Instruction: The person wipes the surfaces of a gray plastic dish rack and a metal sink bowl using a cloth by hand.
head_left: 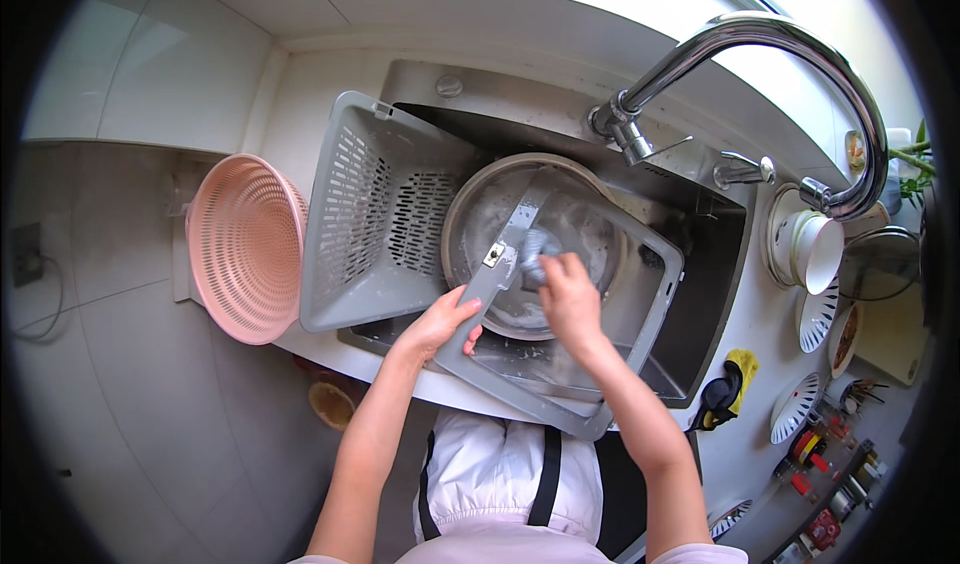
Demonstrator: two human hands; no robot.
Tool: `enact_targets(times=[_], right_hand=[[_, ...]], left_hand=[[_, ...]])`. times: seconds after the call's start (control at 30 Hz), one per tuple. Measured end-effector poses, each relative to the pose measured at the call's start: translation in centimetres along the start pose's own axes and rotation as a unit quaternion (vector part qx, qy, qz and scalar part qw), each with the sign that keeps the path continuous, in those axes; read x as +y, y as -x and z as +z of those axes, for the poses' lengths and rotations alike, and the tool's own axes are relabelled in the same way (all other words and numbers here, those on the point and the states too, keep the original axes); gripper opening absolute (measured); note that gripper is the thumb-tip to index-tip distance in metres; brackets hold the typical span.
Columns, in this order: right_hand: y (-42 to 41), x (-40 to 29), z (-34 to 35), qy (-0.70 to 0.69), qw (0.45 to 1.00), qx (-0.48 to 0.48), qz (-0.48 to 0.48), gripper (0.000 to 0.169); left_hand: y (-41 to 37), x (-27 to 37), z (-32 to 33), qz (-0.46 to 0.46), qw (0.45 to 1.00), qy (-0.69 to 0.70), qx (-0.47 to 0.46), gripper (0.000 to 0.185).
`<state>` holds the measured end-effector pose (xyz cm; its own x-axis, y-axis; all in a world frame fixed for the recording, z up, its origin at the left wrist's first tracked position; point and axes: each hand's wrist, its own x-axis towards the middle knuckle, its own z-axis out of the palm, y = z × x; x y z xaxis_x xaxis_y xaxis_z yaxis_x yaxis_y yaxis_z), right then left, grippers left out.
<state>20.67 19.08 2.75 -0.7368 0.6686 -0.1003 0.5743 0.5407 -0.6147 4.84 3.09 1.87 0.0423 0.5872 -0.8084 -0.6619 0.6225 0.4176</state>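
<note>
A grey plastic rectangular frame (478, 288) is tilted over the sink (705, 316), its lower end reaching past the counter's front edge. My left hand (439, 325) grips its left bar, thumb on top and fingertips curled below. In my right hand (571, 301) is a bunched grey-blue scrubber or cloth (535, 253), pressed at that bar beside a small metal fitting (493, 255). White suds cling to the bar. Beneath the frame, a round basin (454, 226) in the sink holds cloudy, foamy water; the frame and my hands partly hide it.
A slotted grey plastic basket (429, 153) leans on its side at the sink's left, next to a pink colander (244, 252). The chrome faucet (757, 29) arches over the right rear. Stacked bowls (819, 255), plates (796, 408) and a black-and-yellow cloth (739, 378) occupy the right counter.
</note>
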Motion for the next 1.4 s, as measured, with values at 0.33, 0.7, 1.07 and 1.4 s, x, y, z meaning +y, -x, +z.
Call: enact_targets(times=[0.33,0.7,1.07,1.4], right_hand=[[-2.7,-3.2,4.9,0.314,0.942,-0.043,-0.107,0.025],[-1.7,-3.5,6.0,0.254,0.964,0.024,-0.071,0.047],[-3.0,0.8,2.2,0.284,0.917,-0.094,-0.264,0.06],[1.2,-0.2,2.0,0.24,0.947,-0.061,-0.202,0.052]], left_hand=[[0.0,-0.4,0.4,0.061,0.998,0.001,0.02,0.032],[-0.6,-1.0,0.0,0.074,0.997,-0.017,0.009,0.026],[-0.2,-1.0,0.2,0.055,0.998,-0.022,0.008,0.023],[-0.3,-0.8,0.4,0.062,0.998,-0.014,0.018,0.024]])
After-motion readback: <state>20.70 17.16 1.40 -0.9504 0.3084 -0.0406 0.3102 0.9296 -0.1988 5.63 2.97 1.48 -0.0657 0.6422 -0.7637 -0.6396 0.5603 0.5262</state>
